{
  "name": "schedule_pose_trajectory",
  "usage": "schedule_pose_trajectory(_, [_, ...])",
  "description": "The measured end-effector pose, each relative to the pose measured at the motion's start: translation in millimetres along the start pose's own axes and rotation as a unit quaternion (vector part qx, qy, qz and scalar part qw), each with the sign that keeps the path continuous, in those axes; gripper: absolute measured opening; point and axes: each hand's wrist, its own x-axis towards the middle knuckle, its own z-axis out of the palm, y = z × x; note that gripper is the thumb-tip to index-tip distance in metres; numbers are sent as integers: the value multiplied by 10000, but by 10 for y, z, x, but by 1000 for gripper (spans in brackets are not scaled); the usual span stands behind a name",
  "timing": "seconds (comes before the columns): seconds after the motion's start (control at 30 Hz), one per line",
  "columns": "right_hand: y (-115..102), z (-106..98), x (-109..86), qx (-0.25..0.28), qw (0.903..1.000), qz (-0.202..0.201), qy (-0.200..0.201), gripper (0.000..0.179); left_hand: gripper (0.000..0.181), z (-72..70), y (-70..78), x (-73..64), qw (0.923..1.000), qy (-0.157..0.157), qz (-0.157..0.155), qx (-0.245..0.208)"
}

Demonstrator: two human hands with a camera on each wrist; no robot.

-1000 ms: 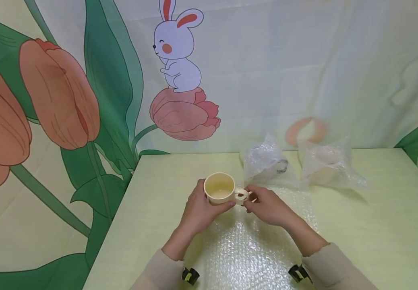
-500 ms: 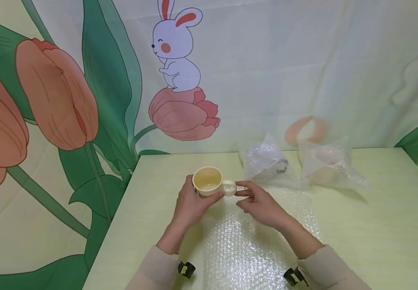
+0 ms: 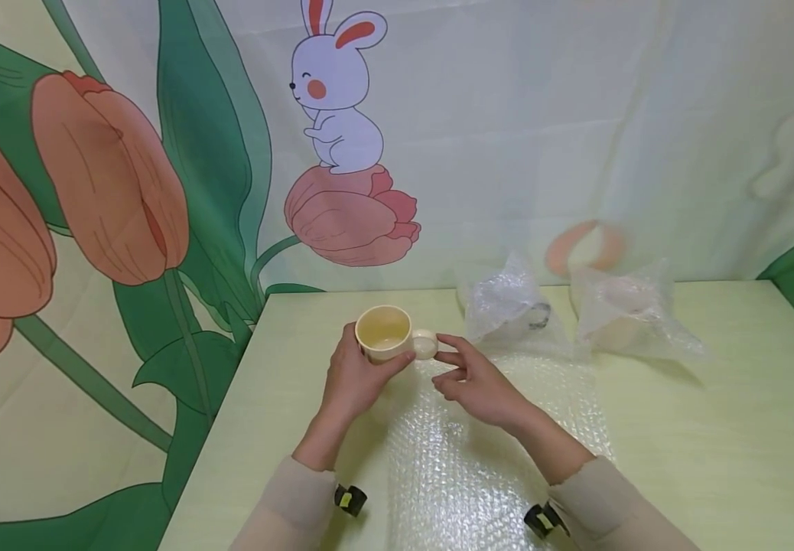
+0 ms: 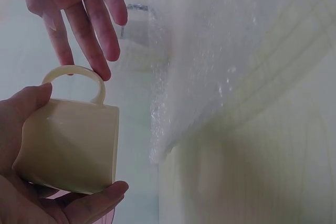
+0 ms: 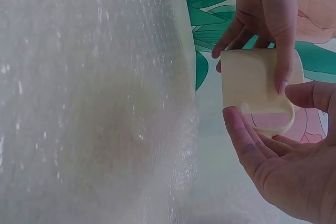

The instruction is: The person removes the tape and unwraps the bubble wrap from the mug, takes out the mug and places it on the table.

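A pale yellow mug is held up over the table, its mouth tipped towards the head camera. My left hand grips its body, thumb at the near side and fingers round the far side. The mug's handle points towards my right hand. Fairly straight fingers of that hand reach the handle, the fingertips at or touching it; the thumb stands apart, as the right wrist view shows beside the mug. Beneath both hands lies a sheet of clear bubble wrap.
Two bundles in translucent wrapping, one with a dark mark and one paler, stand at the table's back edge. Behind the pale table hangs a cloth printed with tulips and a rabbit.
Both hands and the mug have moved left and slightly away from the body. The right hand's fingers, earlier curled at the handle, have loosened and straightened.
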Motion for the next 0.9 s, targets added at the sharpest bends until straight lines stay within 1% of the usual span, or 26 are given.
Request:
schedule_pose_trajectory(0.27, [-57, 74, 180, 186, 9997, 146, 31, 75, 94, -52, -44, 148, 9999, 119, 116, 26])
schedule_pose_trajectory(0.5, [-109, 118, 327, 301, 9992, 256, 70, 78, 95, -76, -70, 308, 9999, 97, 83, -3])
schedule_pose_trajectory(0.73, [-124, 101, 469, 302, 9990, 287, 131, 82, 94, -68, -75, 477, 9999, 66, 128, -46])
schedule_pose_trajectory(0.9, [-119, 77, 558, 219, 9992, 314, 112, 89, 95, -56, -81, 588, 10000, 21, 51, -36])
